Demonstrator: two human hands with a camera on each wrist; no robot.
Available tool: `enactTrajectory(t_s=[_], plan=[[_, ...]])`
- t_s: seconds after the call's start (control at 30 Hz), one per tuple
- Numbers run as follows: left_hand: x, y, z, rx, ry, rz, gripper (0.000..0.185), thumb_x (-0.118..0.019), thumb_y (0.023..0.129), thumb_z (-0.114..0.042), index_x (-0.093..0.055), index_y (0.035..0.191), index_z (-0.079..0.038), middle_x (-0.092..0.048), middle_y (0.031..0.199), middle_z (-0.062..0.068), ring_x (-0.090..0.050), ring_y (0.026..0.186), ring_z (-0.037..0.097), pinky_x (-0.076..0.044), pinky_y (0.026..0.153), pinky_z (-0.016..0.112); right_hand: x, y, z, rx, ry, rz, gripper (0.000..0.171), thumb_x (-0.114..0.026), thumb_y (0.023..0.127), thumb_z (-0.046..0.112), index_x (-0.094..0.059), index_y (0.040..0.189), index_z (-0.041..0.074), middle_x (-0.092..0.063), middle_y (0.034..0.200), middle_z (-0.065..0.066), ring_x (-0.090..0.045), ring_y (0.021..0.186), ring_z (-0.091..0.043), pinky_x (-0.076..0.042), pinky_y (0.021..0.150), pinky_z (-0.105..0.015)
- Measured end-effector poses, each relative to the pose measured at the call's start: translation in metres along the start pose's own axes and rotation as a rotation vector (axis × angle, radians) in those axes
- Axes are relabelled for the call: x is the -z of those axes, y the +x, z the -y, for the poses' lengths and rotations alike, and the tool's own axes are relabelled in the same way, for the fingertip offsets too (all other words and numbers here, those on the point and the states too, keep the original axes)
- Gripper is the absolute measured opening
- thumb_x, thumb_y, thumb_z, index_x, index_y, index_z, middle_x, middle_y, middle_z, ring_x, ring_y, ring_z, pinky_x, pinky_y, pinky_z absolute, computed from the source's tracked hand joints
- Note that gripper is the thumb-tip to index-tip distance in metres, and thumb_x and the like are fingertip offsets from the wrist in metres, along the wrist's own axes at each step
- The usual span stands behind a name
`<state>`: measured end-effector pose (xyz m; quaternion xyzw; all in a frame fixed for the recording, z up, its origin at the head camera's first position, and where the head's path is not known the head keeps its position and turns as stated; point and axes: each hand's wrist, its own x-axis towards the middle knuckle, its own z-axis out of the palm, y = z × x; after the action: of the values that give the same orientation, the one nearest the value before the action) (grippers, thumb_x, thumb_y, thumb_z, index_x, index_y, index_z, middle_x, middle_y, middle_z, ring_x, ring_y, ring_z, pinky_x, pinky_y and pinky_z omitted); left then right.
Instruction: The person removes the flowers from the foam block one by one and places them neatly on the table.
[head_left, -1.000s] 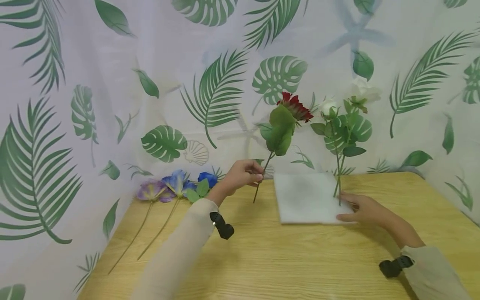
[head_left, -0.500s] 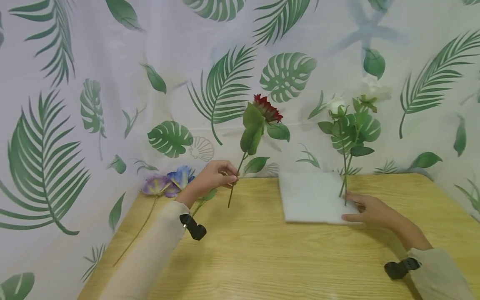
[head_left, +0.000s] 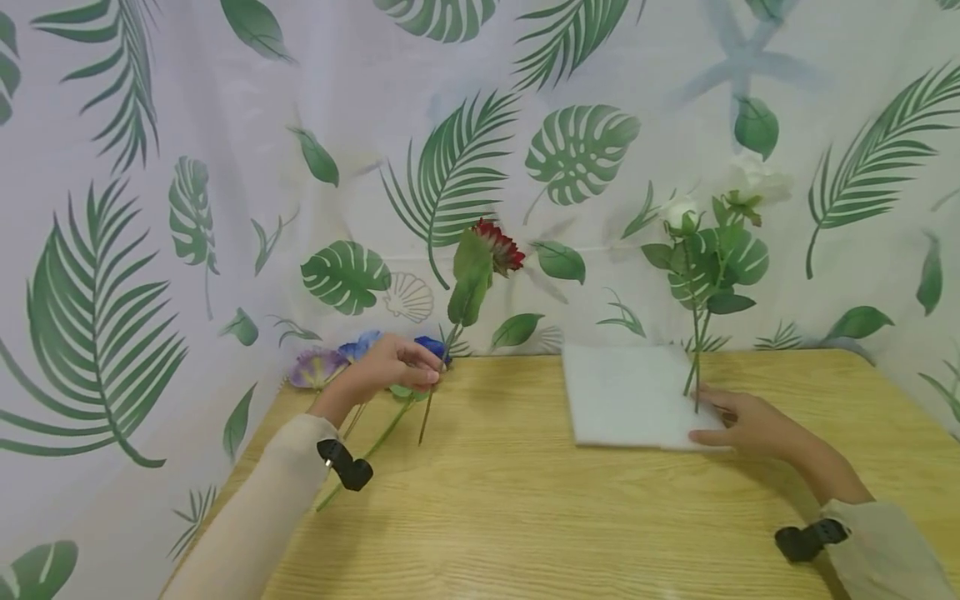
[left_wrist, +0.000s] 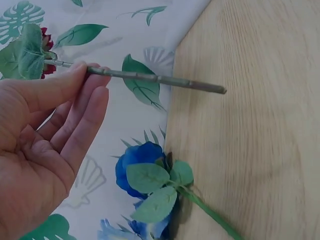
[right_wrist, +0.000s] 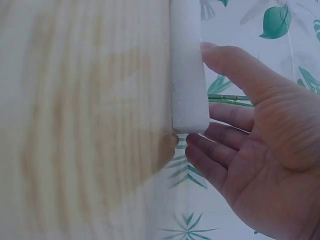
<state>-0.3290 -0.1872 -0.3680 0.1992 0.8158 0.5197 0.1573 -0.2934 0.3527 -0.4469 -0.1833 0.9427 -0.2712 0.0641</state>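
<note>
In the head view, my left hand (head_left: 393,367) pinches the stem of a red artificial flower (head_left: 498,248) above the table's left part, its bloom up and stem leaning. The left wrist view shows the bare stem end (left_wrist: 200,86) jutting past the fingertips, clear of the table. A white foam block (head_left: 630,400) lies at the back right. Two white artificial roses (head_left: 750,187) stand upright on the block, near its right side. My right hand (head_left: 757,425) rests at the block's right edge, thumb on its top and fingers loosely bent beside its end.
Below the left hand lie a blue rose (left_wrist: 142,167) with green leaves, a light-blue flower (left_wrist: 150,225) and a purple flower (head_left: 315,367). A leaf-printed curtain (head_left: 585,275) hangs behind the wooden table (head_left: 525,517).
My left hand has carried the red flower leftward from near the foam block and lowered it. The right hand has stayed at the block. The head view has shifted slightly.
</note>
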Motion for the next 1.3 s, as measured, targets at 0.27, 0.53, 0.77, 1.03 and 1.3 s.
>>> enactTrajectory(t_s=[0.27, 0.53, 0.77, 1.03, 1.3], plan=[[0.003, -0.012, 0.013, 0.065, 0.009, 0.027, 0.029, -0.072, 0.094, -0.008, -0.071, 0.117, 0.009, -0.078, 0.1, 0.012, -0.076, 0.089, 0.019, -0.061, 0.093, 0.049, 0.0, -0.002, 0.004, 0.006, -0.004, -0.002, 0.088, -0.079, 0.09, 0.032, -0.036, 0.148, -0.018, -0.031, 0.151, -0.045, -0.042, 0.133, -0.06, -0.048, 0.103, -0.063], [-0.002, -0.016, 0.028, 0.089, -0.036, 0.084, 0.031, -0.072, 0.094, -0.007, -0.068, 0.117, 0.013, -0.079, 0.099, 0.012, -0.076, 0.085, 0.016, -0.06, 0.092, 0.053, 0.001, 0.0, 0.003, -0.003, -0.012, -0.001, 0.089, -0.08, 0.09, 0.033, -0.036, 0.147, -0.018, -0.033, 0.151, -0.044, -0.042, 0.134, -0.059, -0.047, 0.104, -0.063], [-0.008, -0.019, 0.037, 0.116, -0.025, 0.087, 0.033, -0.072, 0.093, -0.005, -0.067, 0.117, 0.017, -0.079, 0.099, 0.013, -0.075, 0.081, 0.015, -0.063, 0.087, 0.047, 0.001, 0.002, 0.0, -0.005, -0.029, -0.005, 0.088, -0.08, 0.089, 0.036, -0.038, 0.147, -0.017, -0.035, 0.15, -0.043, -0.043, 0.134, -0.059, -0.047, 0.104, -0.064], [-0.015, -0.023, 0.052, 0.137, -0.042, 0.096, 0.027, -0.071, 0.092, -0.003, -0.07, 0.112, 0.015, -0.078, 0.099, 0.016, -0.075, 0.079, 0.015, -0.064, 0.085, 0.044, 0.002, 0.003, 0.001, -0.015, -0.024, 0.002, 0.087, -0.079, 0.09, 0.036, -0.04, 0.147, -0.016, -0.034, 0.151, -0.042, -0.041, 0.135, -0.059, -0.046, 0.105, -0.065], [-0.019, -0.026, 0.062, 0.18, -0.066, 0.077, 0.025, -0.07, 0.092, -0.001, -0.07, 0.112, 0.015, -0.078, 0.093, 0.01, -0.073, 0.074, 0.012, -0.065, 0.079, 0.037, 0.002, 0.002, 0.001, -0.022, -0.02, 0.01, 0.089, -0.079, 0.09, 0.036, -0.037, 0.148, -0.017, -0.033, 0.152, -0.042, -0.041, 0.135, -0.059, -0.047, 0.105, -0.064]])
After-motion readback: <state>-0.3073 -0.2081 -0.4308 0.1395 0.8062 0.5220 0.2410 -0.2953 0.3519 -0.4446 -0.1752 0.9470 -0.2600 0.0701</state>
